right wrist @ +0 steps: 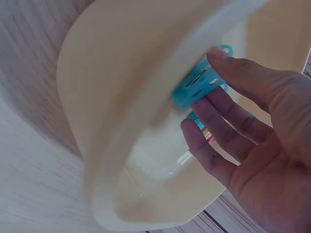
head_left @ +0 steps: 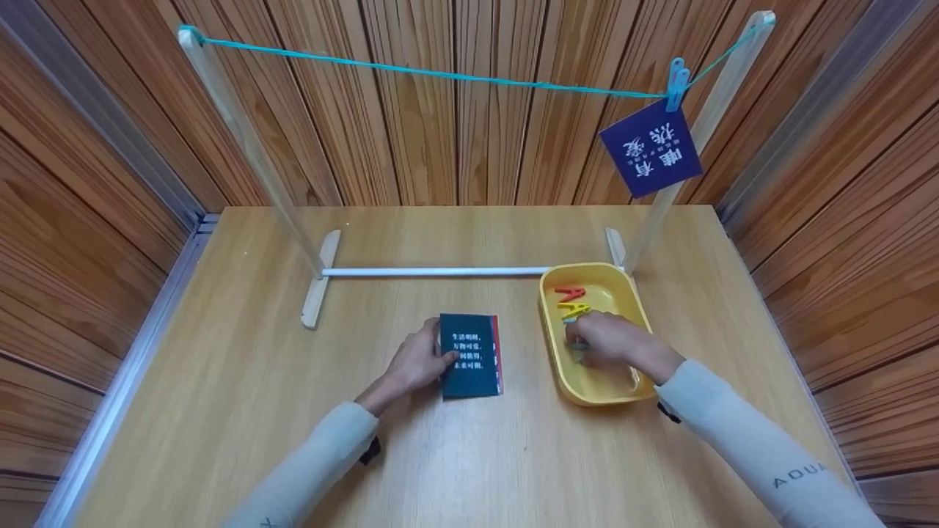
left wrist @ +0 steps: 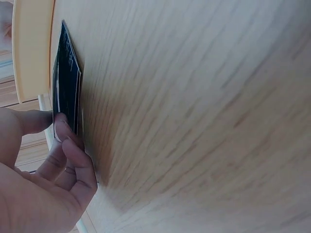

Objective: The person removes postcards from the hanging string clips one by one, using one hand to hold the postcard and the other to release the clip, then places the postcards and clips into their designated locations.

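My left hand [head_left: 418, 358] pinches a small stack of cards [head_left: 469, 378], thumb over the dark green top one with white writing. Red and blue edges show beneath its right side. In the left wrist view the cards [left wrist: 68, 87] tilt up from the table, between thumb and fingers. Inside a yellow plastic basin [head_left: 601, 400], my right hand [head_left: 615, 339] pinches a light blue clothespin [right wrist: 200, 81], as the right wrist view shows. Just beyond that hand lie a red clothespin [head_left: 570, 294] and a yellow clothespin [head_left: 573, 308].
A wooden frame stands behind, its left post [head_left: 249, 139] and right post [head_left: 733, 73] joined by a turquoise cord [head_left: 440, 74]. A navy card [head_left: 651, 150] hangs near the right end from a blue clothespin [head_left: 676, 84]. A white bar [head_left: 440, 272] links the feet.
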Available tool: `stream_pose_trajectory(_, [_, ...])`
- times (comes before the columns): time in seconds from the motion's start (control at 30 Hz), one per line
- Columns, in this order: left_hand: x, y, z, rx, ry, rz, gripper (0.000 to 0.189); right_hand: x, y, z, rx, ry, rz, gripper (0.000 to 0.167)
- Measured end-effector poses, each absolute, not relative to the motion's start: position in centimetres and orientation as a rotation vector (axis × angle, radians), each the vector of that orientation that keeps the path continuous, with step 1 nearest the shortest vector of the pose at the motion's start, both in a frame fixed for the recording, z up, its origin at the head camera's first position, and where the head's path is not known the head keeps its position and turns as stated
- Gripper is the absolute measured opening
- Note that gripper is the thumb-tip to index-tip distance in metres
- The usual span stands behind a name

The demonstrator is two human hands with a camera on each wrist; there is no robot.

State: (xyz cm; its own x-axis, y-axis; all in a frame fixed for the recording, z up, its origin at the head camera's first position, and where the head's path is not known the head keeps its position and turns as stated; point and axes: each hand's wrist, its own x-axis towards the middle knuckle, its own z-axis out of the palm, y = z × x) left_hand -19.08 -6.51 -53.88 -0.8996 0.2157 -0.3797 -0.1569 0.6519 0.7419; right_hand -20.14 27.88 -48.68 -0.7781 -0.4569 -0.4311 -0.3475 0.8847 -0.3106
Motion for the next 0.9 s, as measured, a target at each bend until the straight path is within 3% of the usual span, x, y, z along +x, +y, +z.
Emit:
stream_pose_trajectory(0.7, [-18.85,-6.57,-54.36,0.059,2.464,1.093,0.079,-20.42,27.98,-49.33,-0.609,2.621,-0.261,0.033])
stream_pose_trajectory(0.9, [-18.81,-6.48,-54.46,0.094,2.481,1.075,0.079,-20.39,27.83,-48.95,-0.546,2.592,-0.309,0.038])
